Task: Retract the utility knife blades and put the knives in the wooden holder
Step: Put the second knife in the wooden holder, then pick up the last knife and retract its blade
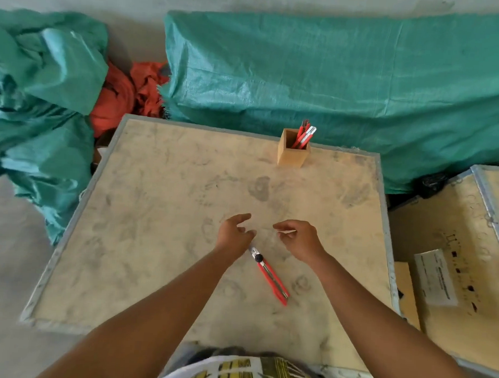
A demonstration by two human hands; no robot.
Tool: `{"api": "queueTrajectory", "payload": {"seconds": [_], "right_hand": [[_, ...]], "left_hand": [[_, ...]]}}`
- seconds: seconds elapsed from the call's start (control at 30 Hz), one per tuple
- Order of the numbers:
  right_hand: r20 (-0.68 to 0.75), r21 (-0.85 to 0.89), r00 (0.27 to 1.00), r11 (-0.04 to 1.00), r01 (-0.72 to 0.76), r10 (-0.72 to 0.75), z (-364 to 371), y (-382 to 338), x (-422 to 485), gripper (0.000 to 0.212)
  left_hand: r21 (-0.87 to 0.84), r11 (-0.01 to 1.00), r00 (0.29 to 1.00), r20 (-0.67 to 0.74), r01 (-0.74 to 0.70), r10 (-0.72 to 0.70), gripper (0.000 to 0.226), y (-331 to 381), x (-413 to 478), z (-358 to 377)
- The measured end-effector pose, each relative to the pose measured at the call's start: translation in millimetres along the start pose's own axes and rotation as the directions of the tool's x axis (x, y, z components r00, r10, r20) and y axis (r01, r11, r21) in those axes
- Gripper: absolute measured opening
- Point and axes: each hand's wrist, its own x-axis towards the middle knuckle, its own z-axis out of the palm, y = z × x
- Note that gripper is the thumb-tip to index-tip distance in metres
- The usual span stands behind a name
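A red utility knife [272, 279] lies flat on the wooden crate top [160, 213], its metal tip pointing up-left toward my left hand [236, 233]. That hand hovers just above the tip with curled, parted fingers and holds nothing. My right hand [297, 237] floats to the right of it, fingers loosely bent, also holding nothing. The square wooden holder [292, 152] stands near the far edge of the crate top. Several red knives [304, 135] stick out of it, leaning right.
Green tarps [335, 77] cover bulky things behind and to the left of the crate, with orange cloth [126, 95] between them. A second crate [464, 258] with a paper label sits close on the right. Concrete floor lies to the left.
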Motion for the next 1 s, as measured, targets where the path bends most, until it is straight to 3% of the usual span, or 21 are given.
{"api": "queueTrajectory", "payload": {"seconds": [0.13,0.33,0.47,0.57,0.73,1.0], "right_hand": [[0.203,-0.140,0.979,0.989,0.041,-0.012,21.9,10.6,-21.9,0.037],[0.474,-0.254,0.879,0.948,0.192,-0.051,41.8,19.1,-30.0,0.049],[0.492,-0.306,0.866,0.914,0.267,-0.088,49.1,19.2,-24.5,0.044],[0.478,-0.277,0.877,0.940,0.199,-0.045,48.3,32.2,-26.0,0.034],[0.423,-0.193,0.906,0.978,0.081,0.008,35.9,58.6,-40.9,0.022],[0.353,-0.049,0.934,0.996,0.077,-0.055,-1.5,40.3,-65.5,0.020]], "left_hand": [[-0.023,0.994,0.993,-0.049,0.103,-0.104,0.047,-57.5,-43.6,18.5],[-0.019,0.986,0.974,-0.155,0.168,-0.168,0.057,-93.5,-91.1,65.2],[-0.042,0.990,0.969,-0.205,0.134,-0.140,0.042,-91.8,-98.8,94.5],[-0.040,0.994,0.955,-0.274,0.105,-0.112,0.022,-96.1,-101.1,114.5],[-0.121,0.990,0.941,-0.322,0.068,-0.103,0.015,-98.0,-117.0,133.4],[-0.225,0.974,0.976,-0.201,0.035,-0.082,0.049,-69.9,-151.1,117.7]]}}
